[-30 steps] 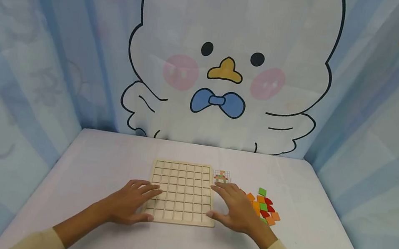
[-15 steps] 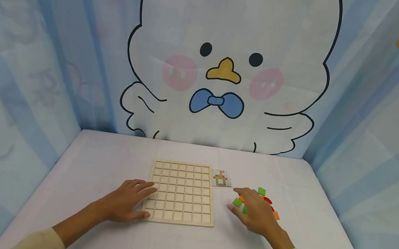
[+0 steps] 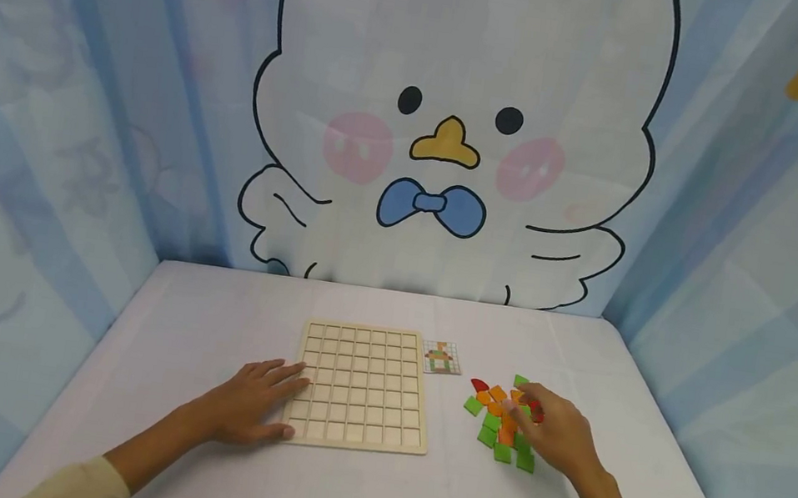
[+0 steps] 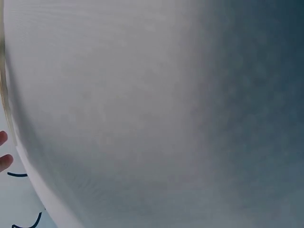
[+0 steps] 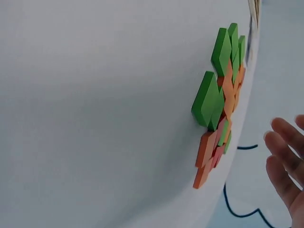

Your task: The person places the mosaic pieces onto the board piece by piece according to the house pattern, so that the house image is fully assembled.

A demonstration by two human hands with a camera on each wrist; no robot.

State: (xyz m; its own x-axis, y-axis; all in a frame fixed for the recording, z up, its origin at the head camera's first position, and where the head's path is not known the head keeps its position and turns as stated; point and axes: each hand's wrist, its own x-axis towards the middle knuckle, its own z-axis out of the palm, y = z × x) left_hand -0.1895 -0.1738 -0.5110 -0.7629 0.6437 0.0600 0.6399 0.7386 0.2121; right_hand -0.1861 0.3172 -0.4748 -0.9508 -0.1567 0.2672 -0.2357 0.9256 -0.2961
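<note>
Left hand (image 3: pixel 250 404), fingers extended and grasping nothing, rests at the left edge of the wooden grid board (image 3: pixel 359 395), lower centre of the frame, likely to steady it. Right hand (image 3: pixel 560 434) is over the pile of green tiles (image 3: pixel 502 454), orange tiles (image 3: pixel 497 393) and red tiles (image 3: pixel 478 386), right of centre; fingers loose, no grasp showing, tile contact can't tell. Pile probably sits there for easy reach. 1 pattern card (image 3: pixel 441 360) lies just beside the board's upper right corner, presumably for easy viewing.

A pale gridded board (image 3: pixel 364 396) lies flat; to its right, small green, orange and red pieces (image 3: pixel 506 435) cluster loosely.
</note>
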